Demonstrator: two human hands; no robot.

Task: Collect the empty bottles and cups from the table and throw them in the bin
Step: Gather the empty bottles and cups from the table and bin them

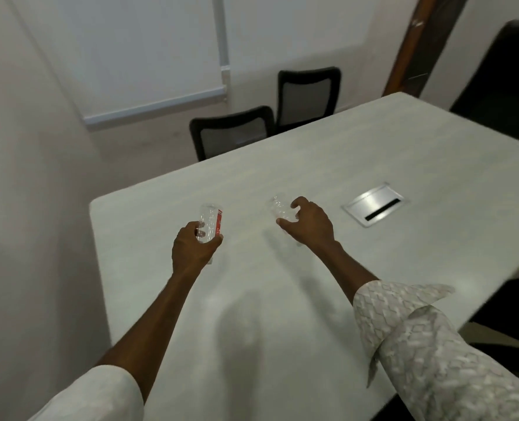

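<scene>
My left hand [196, 246] is closed around a clear plastic bottle with a red label [212, 221], held above the white table [282, 299] near its far left corner. My right hand [308, 221] is curled around a second clear, crumpled plastic item [278, 208], which looks like a bottle or cup; the picture is blurred, so I cannot tell whether it rests on the table or is lifted. No bin is in view.
A silver cable hatch [373, 205] is set into the tabletop to the right of my right hand. Two black mesh chairs [232, 133] [308, 97] stand beyond the far edge, a dark chair [501, 83] at the right.
</scene>
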